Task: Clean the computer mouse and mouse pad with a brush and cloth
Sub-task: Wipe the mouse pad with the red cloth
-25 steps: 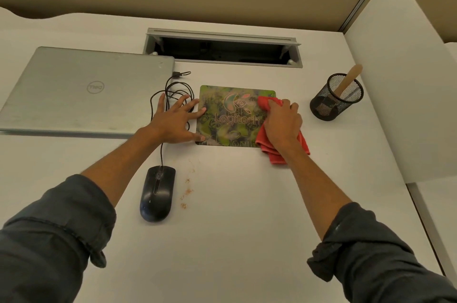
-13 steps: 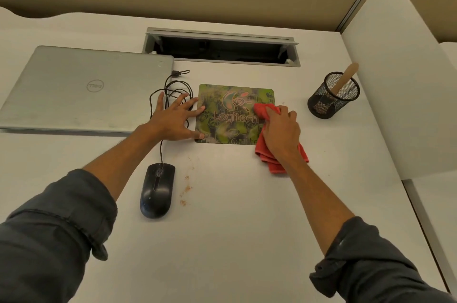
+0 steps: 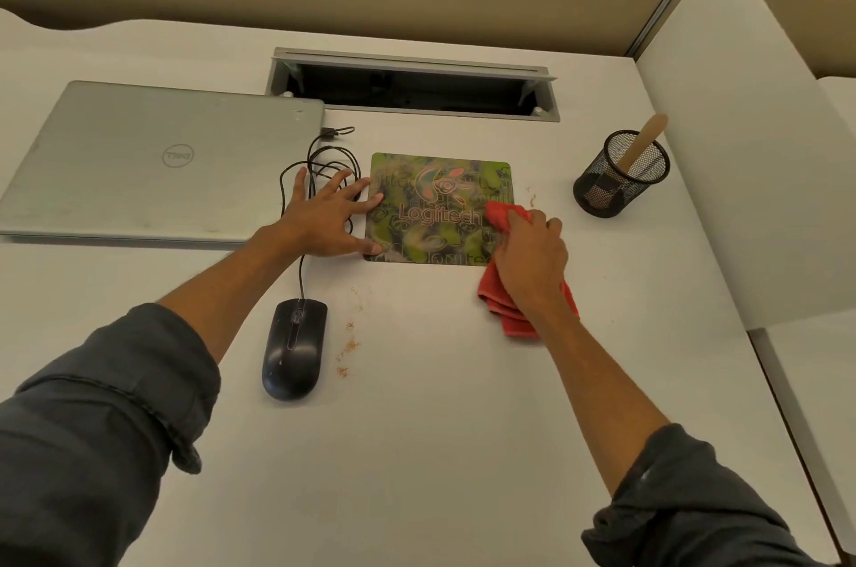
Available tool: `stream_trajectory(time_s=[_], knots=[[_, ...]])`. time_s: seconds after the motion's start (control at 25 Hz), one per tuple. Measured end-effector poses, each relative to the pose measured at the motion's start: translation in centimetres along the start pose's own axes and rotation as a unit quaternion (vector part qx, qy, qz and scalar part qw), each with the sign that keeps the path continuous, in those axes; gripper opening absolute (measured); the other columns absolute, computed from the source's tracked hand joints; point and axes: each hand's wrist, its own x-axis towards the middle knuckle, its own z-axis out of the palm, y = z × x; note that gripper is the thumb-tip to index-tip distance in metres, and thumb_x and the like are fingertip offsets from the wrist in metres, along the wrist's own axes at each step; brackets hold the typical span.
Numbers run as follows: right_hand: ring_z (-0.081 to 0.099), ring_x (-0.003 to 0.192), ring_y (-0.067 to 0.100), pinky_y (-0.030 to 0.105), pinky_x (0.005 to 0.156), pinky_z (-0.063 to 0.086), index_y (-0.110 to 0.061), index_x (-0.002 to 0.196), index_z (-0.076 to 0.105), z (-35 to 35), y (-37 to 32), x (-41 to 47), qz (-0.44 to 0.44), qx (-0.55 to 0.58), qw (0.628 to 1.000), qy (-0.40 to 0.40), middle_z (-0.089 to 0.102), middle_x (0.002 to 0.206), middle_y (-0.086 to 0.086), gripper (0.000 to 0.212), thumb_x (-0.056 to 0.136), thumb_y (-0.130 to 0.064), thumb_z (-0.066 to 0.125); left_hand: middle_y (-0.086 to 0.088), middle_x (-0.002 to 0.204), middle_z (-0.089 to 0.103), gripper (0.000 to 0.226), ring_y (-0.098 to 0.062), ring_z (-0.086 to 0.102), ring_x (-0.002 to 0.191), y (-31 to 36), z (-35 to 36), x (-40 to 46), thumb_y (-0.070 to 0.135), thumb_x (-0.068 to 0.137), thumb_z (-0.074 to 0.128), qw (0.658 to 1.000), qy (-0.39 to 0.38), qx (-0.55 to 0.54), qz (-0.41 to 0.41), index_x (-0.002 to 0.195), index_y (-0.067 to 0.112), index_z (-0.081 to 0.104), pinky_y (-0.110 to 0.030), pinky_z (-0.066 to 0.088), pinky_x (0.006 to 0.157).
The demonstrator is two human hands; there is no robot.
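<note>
A green patterned Logitech mouse pad lies flat on the white desk. My left hand rests spread open beside it, fingertips pressing its left edge. My right hand presses a folded red cloth against the pad's right edge; part of the cloth trails onto the desk below. A black wired mouse sits nearer to me on the left, its cable coiled under my left hand. A wooden brush handle sticks out of a black mesh cup at the right.
A closed silver Dell laptop lies at the left. A cable slot opens at the back of the desk. Reddish crumbs lie beside the mouse and a few right of the pad. A white divider panel stands at the right.
My right hand has slid the red cloth down and back along the pad's right side. The left hand has stayed on the pad's left edge.
</note>
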Motion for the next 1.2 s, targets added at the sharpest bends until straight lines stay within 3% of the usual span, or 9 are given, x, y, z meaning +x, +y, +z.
stream_trajectory(time_s=[0.12, 0.2, 0.32, 0.52, 0.76, 0.88, 1.2], knots=[[0.048, 0.110, 0.031, 0.041, 0.085, 0.045, -0.012, 0.118, 0.060, -1.1, -1.9, 1.9, -0.018, 0.018, 0.999, 0.027, 0.058, 0.120, 0.011, 0.027, 0.094, -0.019, 0.050, 0.007, 0.161, -0.001, 0.086, -0.016, -0.014, 0.147, 0.2, -0.1, 0.1, 0.078, 0.078, 0.040, 1.000, 0.005, 0.001, 0.000, 0.150, 0.040, 0.010, -0.061, -0.022, 0.107], [0.047, 0.115, 0.029, 0.041, 0.090, 0.045, -0.016, 0.125, 0.058, -1.4, -5.0, 3.4, -0.102, 0.063, 0.992, 0.045, 0.055, 0.128, 0.008, 0.031, 0.096, -0.021, 0.047, 0.007, 0.161, 0.000, 0.087, -0.016, -0.013, 0.147, 0.1, 0.1, 0.1, 0.079, 0.078, 0.040, 1.000, 0.010, 0.002, 0.004, 0.150, 0.039, 0.011, -0.062, -0.022, 0.107], [0.047, 0.118, 0.029, 0.040, 0.092, 0.046, -0.022, 0.135, 0.051, -0.8, -9.9, 6.2, -0.199, 0.060, 0.978, 0.009, 0.051, 0.134, 0.008, 0.037, 0.099, -0.025, 0.043, 0.007, 0.161, 0.002, 0.089, -0.017, -0.011, 0.147, -0.1, 0.0, 0.3, 0.081, 0.075, 0.039, 1.000, 0.020, -0.002, 0.006, 0.149, 0.040, 0.013, -0.062, -0.021, 0.107], [0.040, 0.127, 0.033, 0.044, 0.098, 0.042, -0.028, 0.144, 0.041, 1.4, -14.4, 9.6, -0.199, -0.031, 0.975, -0.088, 0.039, 0.142, 0.013, 0.051, 0.095, -0.024, 0.054, 0.002, 0.161, 0.009, 0.105, -0.017, -0.004, 0.148, -0.3, 0.5, 0.1, 0.083, 0.069, 0.047, 0.998, 0.052, -0.043, -0.010, 0.152, 0.031, 0.007, -0.057, -0.024, 0.107], [0.044, 0.118, 0.032, 0.041, 0.084, 0.046, -0.031, 0.137, 0.050, 1.7, -13.2, 7.7, -0.247, -0.017, 0.965, -0.091, 0.043, 0.134, 0.011, 0.045, 0.093, -0.026, 0.054, -0.001, 0.162, -0.002, 0.123, -0.017, -0.007, 0.148, 0.1, 0.2, 0.0, 0.078, 0.066, 0.058, 0.995, 0.053, -0.081, -0.035, 0.151, 0.023, -0.012, -0.055, -0.024, 0.108], [0.044, 0.114, 0.032, 0.041, 0.079, 0.045, -0.030, 0.135, 0.051, 2.1, -12.0, 4.9, -0.268, -0.012, 0.960, -0.075, 0.044, 0.132, 0.010, 0.045, 0.091, -0.023, 0.054, 0.000, 0.162, -0.003, 0.116, -0.017, -0.012, 0.147, 0.2, -0.1, -0.2, 0.070, 0.073, 0.060, 0.996, 0.053, -0.066, -0.009, 0.151, 0.024, -0.012, -0.061, -0.019, 0.110], [0.041, 0.126, 0.031, 0.044, 0.098, 0.043, -0.029, 0.140, 0.046, -2.0, -11.1, 7.6, -0.197, 0.025, 0.980, -0.015, 0.041, 0.142, 0.010, 0.043, 0.098, -0.022, 0.048, 0.002, 0.161, -0.006, 0.102, -0.019, -0.016, 0.146, 1.0, -0.9, -0.3, 0.083, 0.074, 0.038, 0.999, 0.021, 0.018, 0.024, 0.151, 0.033, -0.005, -0.066, -0.021, 0.105]])
